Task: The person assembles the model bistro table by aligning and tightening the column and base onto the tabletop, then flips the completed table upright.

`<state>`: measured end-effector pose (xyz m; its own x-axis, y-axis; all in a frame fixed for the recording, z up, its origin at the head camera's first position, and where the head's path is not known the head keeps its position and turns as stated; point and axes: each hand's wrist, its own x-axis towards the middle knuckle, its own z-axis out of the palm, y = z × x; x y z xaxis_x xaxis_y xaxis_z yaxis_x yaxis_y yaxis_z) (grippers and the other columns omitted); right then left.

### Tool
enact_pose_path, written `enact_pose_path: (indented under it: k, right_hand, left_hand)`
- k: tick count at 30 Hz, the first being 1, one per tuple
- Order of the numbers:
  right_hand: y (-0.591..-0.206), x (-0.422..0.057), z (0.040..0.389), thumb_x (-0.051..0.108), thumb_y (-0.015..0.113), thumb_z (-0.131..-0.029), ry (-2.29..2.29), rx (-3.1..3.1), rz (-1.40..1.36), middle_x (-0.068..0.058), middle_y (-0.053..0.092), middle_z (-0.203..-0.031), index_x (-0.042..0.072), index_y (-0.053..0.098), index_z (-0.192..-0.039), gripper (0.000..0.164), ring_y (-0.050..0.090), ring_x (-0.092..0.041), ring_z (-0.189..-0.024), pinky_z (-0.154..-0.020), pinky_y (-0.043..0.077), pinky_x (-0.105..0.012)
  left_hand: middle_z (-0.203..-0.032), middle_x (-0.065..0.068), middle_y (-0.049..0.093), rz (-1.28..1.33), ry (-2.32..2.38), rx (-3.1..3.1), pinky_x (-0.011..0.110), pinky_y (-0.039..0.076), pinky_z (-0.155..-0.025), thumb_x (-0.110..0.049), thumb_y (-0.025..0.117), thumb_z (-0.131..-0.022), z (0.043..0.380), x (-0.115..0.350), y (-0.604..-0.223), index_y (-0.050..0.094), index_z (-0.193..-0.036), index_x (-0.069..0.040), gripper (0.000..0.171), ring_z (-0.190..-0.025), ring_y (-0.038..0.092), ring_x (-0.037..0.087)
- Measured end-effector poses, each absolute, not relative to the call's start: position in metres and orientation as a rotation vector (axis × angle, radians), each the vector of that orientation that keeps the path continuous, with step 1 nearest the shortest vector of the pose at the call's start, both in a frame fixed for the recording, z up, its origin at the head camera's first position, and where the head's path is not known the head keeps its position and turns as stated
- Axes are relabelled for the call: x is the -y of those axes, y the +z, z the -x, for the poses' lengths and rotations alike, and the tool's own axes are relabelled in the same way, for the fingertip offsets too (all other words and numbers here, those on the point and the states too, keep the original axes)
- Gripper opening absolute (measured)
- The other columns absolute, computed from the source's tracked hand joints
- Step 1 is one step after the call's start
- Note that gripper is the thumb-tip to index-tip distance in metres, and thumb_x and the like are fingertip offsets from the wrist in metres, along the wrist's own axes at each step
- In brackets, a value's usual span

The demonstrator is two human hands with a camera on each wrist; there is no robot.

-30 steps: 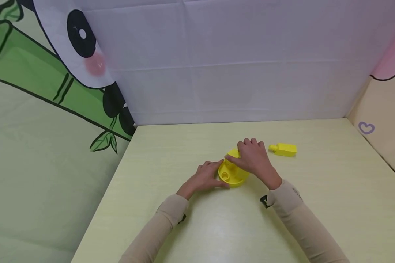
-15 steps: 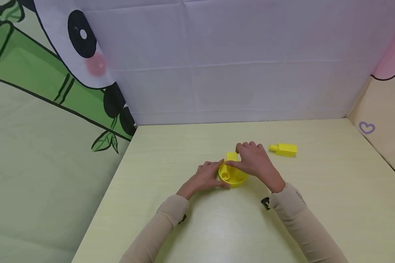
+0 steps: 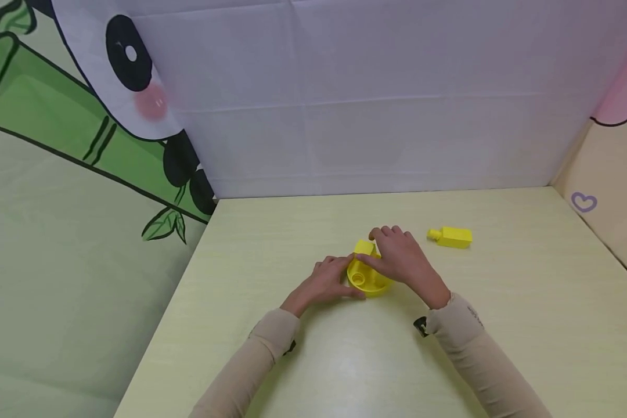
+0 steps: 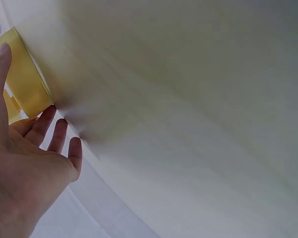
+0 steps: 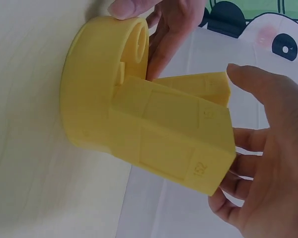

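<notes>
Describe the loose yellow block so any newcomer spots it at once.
On the pale table, in the head view, look right of the right hand. The loose yellow block lies there, narrow knob toward that hand. Unlike the yellow blocks at the round base, it lies apart, untouched.

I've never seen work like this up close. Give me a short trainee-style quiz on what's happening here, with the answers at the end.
1. Multiple choice: which hand grips the round yellow base?
A) left hand
B) right hand
C) neither

2. True or false: a loose yellow block lies on its side on the table, apart from the base.

3. Fill in: in the right wrist view, the number on the end of the front block nearest the fingers reads ___.

Key: 1. A; 2. True; 3. 152.
</notes>
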<state>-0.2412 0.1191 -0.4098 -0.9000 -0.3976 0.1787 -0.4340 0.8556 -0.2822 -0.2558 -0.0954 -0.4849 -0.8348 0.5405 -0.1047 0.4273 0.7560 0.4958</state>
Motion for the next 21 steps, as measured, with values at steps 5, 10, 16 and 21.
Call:
enact_pose_path:
  k: [5,10,16,21]
  right_hand:
    - [-0.4088,-0.1196,0.2397,0.037,0.071,-0.096,0.486,2.902,-0.676,-0.017,0.067,-0.115,-0.001,0.067,-0.124,0.048,0.058,-0.037,-0.105,-0.091,0.048,-0.054]
    - [-0.4096,-0.1156,0.2415,0.048,0.072,-0.095,0.455,2.901,-0.658,-0.013,0.066,-0.102,-0.001,0.068,-0.113,0.052,0.058,-0.034,-0.097,-0.085,0.048,-0.051]
    - [-0.4118,-0.1157,0.2461,0.041,0.071,-0.097,0.547,2.933,-0.747,-0.018,0.061,-0.12,0.002,0.061,-0.14,0.059,0.053,-0.038,-0.11,-0.092,0.044,-0.055]
    - [-0.414,-0.1157,0.2484,0.037,0.073,-0.097,0.548,2.914,-0.76,-0.018,0.06,-0.117,0.002,0.063,-0.136,0.053,0.052,-0.038,-0.106,-0.089,0.044,-0.054]
  left_hand:
    - [-0.156,0.003,0.049,-0.766,0.673,-2.719,0.05,0.03,-0.111,-0.061,0.078,-0.085,0.2562,0.0948,-0.4851,0.033,-0.163,-0.014,0.102,-0.137,0.041,0.03]
    - [-0.156,0.002,0.049,-0.77,0.691,-2.721,0.051,0.029,-0.112,-0.06,0.079,-0.085,0.2559,0.0961,-0.4849,0.035,-0.163,-0.018,0.099,-0.137,0.041,0.031]
    - [-0.157,0.003,0.048,-0.769,0.676,-2.711,0.052,0.029,-0.113,-0.061,0.077,-0.086,0.2556,0.0966,-0.486,0.034,-0.163,-0.016,0.1,-0.138,0.04,0.031]
    - [-0.156,0.003,0.049,-0.762,0.673,-2.712,0.051,0.029,-0.113,-0.061,0.078,-0.086,0.2553,0.0965,-0.4865,0.032,-0.164,-0.016,0.101,-0.137,0.04,0.03]
